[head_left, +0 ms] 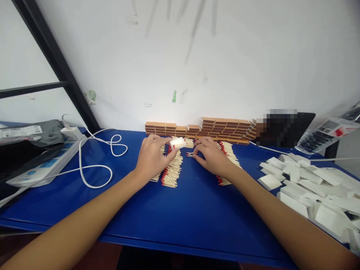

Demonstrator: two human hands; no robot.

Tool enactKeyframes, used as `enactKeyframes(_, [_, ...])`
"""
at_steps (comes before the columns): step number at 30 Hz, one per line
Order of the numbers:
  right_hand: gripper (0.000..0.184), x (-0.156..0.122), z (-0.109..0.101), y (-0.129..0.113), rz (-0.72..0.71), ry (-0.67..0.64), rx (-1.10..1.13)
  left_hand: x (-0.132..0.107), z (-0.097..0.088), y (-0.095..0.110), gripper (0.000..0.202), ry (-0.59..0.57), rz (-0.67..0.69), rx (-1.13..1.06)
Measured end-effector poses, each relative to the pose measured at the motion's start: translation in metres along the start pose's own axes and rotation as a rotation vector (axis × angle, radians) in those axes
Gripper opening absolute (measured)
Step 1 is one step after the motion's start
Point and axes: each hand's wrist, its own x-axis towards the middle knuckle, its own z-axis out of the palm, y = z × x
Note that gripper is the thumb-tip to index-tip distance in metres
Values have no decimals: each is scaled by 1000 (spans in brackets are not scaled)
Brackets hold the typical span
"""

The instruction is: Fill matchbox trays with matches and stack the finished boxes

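My left hand point(154, 155) pinches a white matchbox tray point(177, 143) between thumb and fingers, with some red-tipped matches showing in it. Below the tray lies a long pile of matches point(172, 170), heads mostly to the left. My right hand point(209, 153) is closed at the fingertips on a few matches point(189, 154) just above the blue table. Under and beside my right wrist runs another pile of matches point(224, 181). Further matches lie behind, between the two hands.
Brown matchboxes point(219, 126) are stacked along the wall. Many white trays point(309, 183) are heaped at the right, near a plastic bottle point(323, 135) and a dark tablet point(292, 129). At left are a power strip point(50, 165) and a white cable point(80, 161).
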Motion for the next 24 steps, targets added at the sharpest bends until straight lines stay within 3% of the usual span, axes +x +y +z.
enactKeyframes(16, [19,-1,-5,2,9,-83,29,-1,4,-4,33,-54,42,9])
enactKeyframes(24, [15,1,-33,-12,18,105,187,-3,6,-8,35,-122,125,24])
